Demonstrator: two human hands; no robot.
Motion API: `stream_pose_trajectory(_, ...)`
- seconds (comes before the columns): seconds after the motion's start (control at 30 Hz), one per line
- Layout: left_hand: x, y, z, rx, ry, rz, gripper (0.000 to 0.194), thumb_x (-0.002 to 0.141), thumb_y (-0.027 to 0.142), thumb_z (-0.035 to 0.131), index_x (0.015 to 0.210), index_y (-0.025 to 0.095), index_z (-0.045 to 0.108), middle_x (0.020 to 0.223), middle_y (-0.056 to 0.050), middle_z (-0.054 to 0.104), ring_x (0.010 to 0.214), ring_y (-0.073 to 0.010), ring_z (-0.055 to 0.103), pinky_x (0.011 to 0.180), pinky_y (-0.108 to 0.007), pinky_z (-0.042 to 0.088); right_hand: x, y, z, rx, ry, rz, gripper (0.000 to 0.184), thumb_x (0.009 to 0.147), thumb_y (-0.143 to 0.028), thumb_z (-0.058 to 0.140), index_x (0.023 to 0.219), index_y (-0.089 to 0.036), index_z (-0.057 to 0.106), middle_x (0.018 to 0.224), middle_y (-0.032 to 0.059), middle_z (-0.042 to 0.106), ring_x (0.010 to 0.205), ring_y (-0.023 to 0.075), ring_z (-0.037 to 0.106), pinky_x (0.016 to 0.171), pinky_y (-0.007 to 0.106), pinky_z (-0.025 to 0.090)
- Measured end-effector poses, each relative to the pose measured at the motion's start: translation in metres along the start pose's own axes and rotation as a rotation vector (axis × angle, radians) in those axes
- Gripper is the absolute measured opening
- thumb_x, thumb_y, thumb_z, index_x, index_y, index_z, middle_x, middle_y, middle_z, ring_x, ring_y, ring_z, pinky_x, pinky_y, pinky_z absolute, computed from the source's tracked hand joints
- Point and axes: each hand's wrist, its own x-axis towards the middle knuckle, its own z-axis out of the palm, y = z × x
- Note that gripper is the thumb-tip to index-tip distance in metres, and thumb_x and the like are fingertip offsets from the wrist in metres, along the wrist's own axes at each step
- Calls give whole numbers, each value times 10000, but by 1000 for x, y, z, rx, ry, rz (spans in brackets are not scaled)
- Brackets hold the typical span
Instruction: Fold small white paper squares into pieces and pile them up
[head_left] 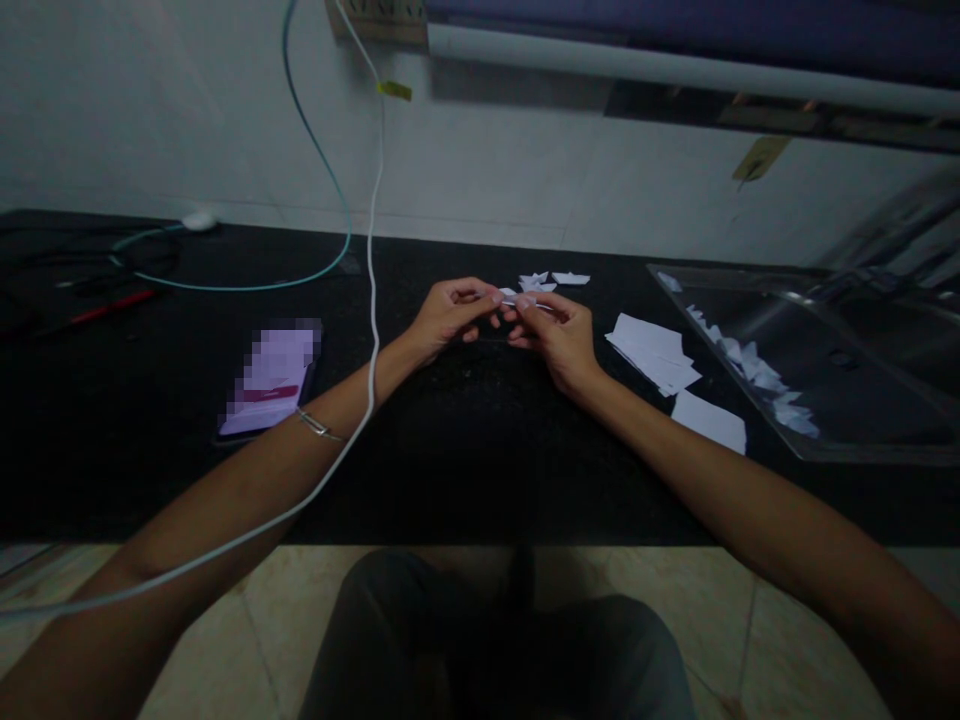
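Pinching a small white paper (pixel 508 296) with my left hand (pixel 452 313) and right hand (pixel 561 330), I have folded papers (pixel 538 286) just beyond my grip, loose sheets (pixel 654 345) to its right.

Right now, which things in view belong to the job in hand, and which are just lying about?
Likely in use:
white paper piece, in left hand and right hand
folded papers just beyond the hands
flat paper sheets, right of the hands
paper pieces along the sink's left side

Apparently unrelated:
phone
teal cable
white cable
red item, too dim to identify
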Motion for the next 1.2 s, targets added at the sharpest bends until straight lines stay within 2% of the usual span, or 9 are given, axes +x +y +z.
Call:
stream_pose_trajectory(0.23, -2, 4, -1, 66, 19, 14, 268, 859, 412, 754, 952, 161, 783, 748, -47, 691, 523, -75, 553, 443, -213, 362, 4, 4, 0, 55, 37, -7, 409, 753, -610, 778, 903, -248, 662, 941, 47, 701, 818, 165, 684, 723, 324, 650)
stream_pose_trajectory(0.37, -3, 10, 0, 60, 44, 10, 262, 832, 362, 776, 993, 155, 778, 695, -36, 685, 476, -62, 505, 431, -206, 351, 7, 9, -1, 111, 51, -2, 385, 707, -546, 834, 846, -244, 639, 867, 18, 674, 779, 154, 676, 742, 339, 654)
stream_pose_trajectory(0.53, -4, 11, 0, 93, 57, 36, 227, 844, 331, 755, 1002, 168, 756, 693, -37, 706, 471, -65, 493, 435, -197, 336, 8, 10, -1, 48, 62, -19, 364, 743, -531, 803, 865, -247, 611, 850, 18, 671, 772, 158, 685, 778, 347, 643)
stream_pose_trajectory(0.7, -6, 13, 1, 118, 40, 61, 221, 868, 349, 734, 996, 169, 738, 713, -45, 722, 451, -58, 473, 429, -203, 320, 10, 11, -1, 63, 85, -44, 449, 712, -541, 823, 909, -274, 520, 761, -20, 647, 708, 154, 683, 765, 342, 637)
stream_pose_trajectory(0.97, -2, 9, 1, 99, 45, 79, 478, 880, 439, 730, 1263, 178, 612, 763, -33, 720, 522, -87, 602, 446, -192, 383, 13, 12, -4, -38, 79, -52, 442, 756, -604, 748, 914, -269, 505, 767, 7, 683, 776, 183, 723, 770, 353, 626)
stream_pose_trajectory(1.07, -2, 9, 2, 63, 55, 41, 404, 862, 431, 748, 1153, 180, 624, 778, -21, 702, 565, -86, 634, 444, -177, 383, 11, 8, -4, 2, 102, -51, 410, 753, -555, 770, 907, -265, 526, 791, 16, 713, 773, 185, 734, 771, 355, 621)
stream_pose_trajectory(1.13, -3, 10, 3, 66, -23, -6, 319, 862, 447, 748, 981, 170, 646, 715, -5, 666, 531, -74, 602, 440, -179, 381, 9, 6, -3, 29, 107, -52, 393, 747, -524, 787, 900, -264, 537, 801, 19, 727, 765, 187, 739, 774, 363, 619)
stream_pose_trajectory(1.2, -5, 11, 5, 90, -119, -16, 341, 889, 492, 717, 839, 166, 633, 624, 15, 607, 491, -61, 551, 455, -183, 398, 8, 5, -1, 36, 96, -45, 384, 740, -510, 801, 887, -265, 544, 787, 15, 732, 755, 193, 741, 779, 377, 620)
